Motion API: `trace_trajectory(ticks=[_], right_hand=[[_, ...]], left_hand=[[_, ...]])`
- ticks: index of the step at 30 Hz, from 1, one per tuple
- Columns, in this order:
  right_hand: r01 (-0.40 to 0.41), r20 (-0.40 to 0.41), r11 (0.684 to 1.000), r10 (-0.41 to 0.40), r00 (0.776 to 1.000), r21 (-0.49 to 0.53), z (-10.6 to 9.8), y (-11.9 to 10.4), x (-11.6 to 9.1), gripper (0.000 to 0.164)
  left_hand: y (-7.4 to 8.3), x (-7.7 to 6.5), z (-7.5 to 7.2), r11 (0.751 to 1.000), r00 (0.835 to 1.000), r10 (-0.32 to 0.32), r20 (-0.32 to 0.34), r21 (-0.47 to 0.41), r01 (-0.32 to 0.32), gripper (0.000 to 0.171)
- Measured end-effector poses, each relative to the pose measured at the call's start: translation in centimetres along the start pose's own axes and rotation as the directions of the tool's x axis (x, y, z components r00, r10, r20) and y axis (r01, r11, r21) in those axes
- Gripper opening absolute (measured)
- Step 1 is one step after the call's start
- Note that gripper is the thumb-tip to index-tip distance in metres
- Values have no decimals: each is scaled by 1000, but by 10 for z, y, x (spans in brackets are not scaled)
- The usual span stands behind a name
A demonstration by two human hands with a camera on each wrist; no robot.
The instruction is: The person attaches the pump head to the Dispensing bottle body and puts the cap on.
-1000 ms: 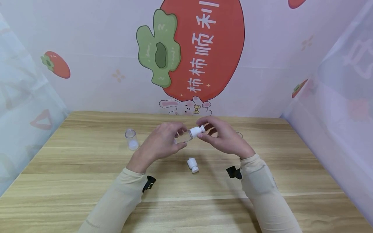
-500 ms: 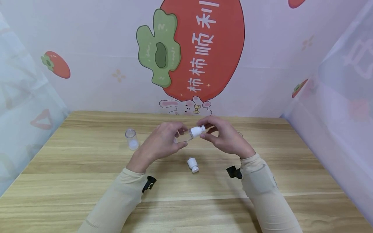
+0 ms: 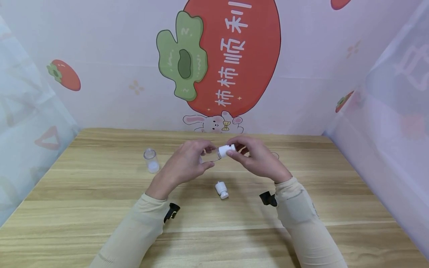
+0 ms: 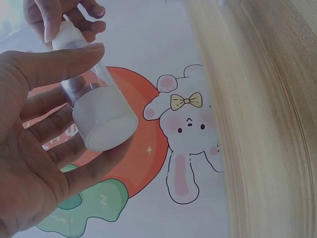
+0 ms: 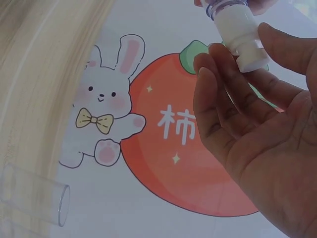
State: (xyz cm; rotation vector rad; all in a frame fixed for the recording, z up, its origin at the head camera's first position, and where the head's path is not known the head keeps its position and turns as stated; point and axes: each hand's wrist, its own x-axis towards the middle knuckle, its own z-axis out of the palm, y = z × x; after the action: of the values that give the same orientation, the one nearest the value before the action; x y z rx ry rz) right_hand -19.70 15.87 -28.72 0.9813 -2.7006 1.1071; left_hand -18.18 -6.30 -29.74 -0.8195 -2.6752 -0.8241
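My left hand [image 3: 182, 163] holds a small clear bottle [image 4: 104, 119] with a white bottom, its thumb across one side and fingers around the other. The bottle is tilted above the table, its top pointing right. On its neck sits a white pump head [image 5: 237, 27]. My right hand [image 3: 256, 158] pinches this pump head, with the thumb on its near side and the fingers behind it. Nearer me, a second white pump head [image 3: 221, 190] lies on the table. Another clear bottle [image 3: 152, 160] with a whitish bottom stands to the left of my left hand.
A clear cylindrical cap [image 5: 37, 196] lies beyond my right wrist, mostly hidden in the head view. The wooden table [image 3: 214, 238] meets a printed cloth [image 3: 117, 100] at the back, and cloth walls rise on both sides. Black wrist mounts [image 3: 269, 198] hang under the sleeves.
My right thumb drew slightly back from the pump head, then came forward over its near side. My left hand and the bottle stay almost still. Things on the table have not moved.
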Motion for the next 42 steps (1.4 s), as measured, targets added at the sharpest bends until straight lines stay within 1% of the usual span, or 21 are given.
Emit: trace_trajectory(ticks=[14, 24, 32, 36, 42], right_hand=[[-63, -1, 996, 63, 998, -57, 2, -2, 1, 21], [-80, 0, 996, 80, 997, -41, 1, -1, 1, 26], [-35, -35, 999, 35, 999, 6, -2, -1, -1, 34], [-9, -31, 1000, 10, 999, 27, -3, -2, -2, 34], [57, -26, 998, -56, 998, 36, -4, 0, -3, 36]], left_hand=[[0, 0, 1, 1000, 1000, 19, -17, -2, -19, 37], [1, 0, 0, 1000, 1000, 10, -4, -11, -10, 37], [0, 0, 1, 1000, 1000, 9, -5, -13, -9, 37], [0, -1, 0, 1000, 1000, 11, -6, -19, -12, 37], [-1, 0, 0, 1000, 1000, 15, -6, -24, -16, 37]])
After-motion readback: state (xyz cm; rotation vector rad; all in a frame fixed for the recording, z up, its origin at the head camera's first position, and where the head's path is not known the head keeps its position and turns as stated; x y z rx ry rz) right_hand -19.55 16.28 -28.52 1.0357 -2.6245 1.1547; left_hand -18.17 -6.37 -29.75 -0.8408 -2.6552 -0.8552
